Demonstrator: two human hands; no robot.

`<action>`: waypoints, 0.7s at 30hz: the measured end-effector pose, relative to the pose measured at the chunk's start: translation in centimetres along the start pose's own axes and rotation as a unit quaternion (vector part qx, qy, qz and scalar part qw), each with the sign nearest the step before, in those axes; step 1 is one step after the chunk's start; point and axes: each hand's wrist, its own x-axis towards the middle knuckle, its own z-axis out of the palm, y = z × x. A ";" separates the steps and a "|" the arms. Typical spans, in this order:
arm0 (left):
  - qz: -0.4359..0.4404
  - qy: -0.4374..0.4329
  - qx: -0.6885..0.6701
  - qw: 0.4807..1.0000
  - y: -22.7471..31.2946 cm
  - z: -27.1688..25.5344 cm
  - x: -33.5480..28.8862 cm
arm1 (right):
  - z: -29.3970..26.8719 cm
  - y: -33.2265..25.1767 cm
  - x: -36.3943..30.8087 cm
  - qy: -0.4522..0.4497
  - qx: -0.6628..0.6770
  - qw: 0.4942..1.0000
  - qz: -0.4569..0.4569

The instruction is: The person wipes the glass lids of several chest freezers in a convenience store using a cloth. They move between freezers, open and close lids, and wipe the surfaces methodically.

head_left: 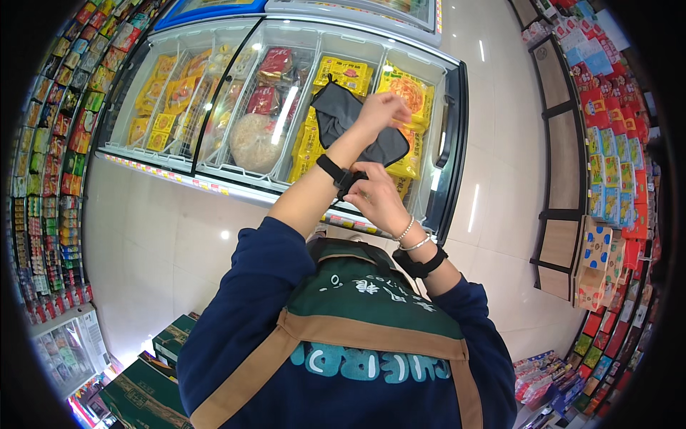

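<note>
My left hand (386, 113) is held over a chest freezer (457, 143), its fingers loosely curled in with nothing visible in them. Around my left wrist runs a black wrist strap (333, 171) with a small dark block on it. My right hand (376, 196) pinches at this strap, fingers closed on its near side. A grey cloth (339, 114) with a dark edge lies on the freezer's glass top, partly hidden beneath my left hand and forearm. Another black strap (423, 264) and light bracelets (414, 242) circle my right wrist.
Under the glass are white wire baskets with yellow food packets (343, 73), red packs (276, 64) and a bag of pale round items (256, 141). Packed shelves (607, 157) stand right, more (71, 143) left. Green boxes (136, 393) sit lower left. I wear a green apron (371, 293).
</note>
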 end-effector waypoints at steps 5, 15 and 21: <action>-0.003 0.033 -0.239 0.970 3.7 0.0 -0.1 | 0.4 0.5 0.4 0.036 0.208 0.972 0.107; -0.042 0.133 -0.310 0.940 1.9 -0.2 0.7 | 1.3 -0.3 1.4 0.086 -0.030 0.995 -0.041; 0.180 0.155 0.215 0.947 -1.0 -0.2 0.9 | 1.2 -3.1 1.9 0.112 -0.122 0.984 -0.061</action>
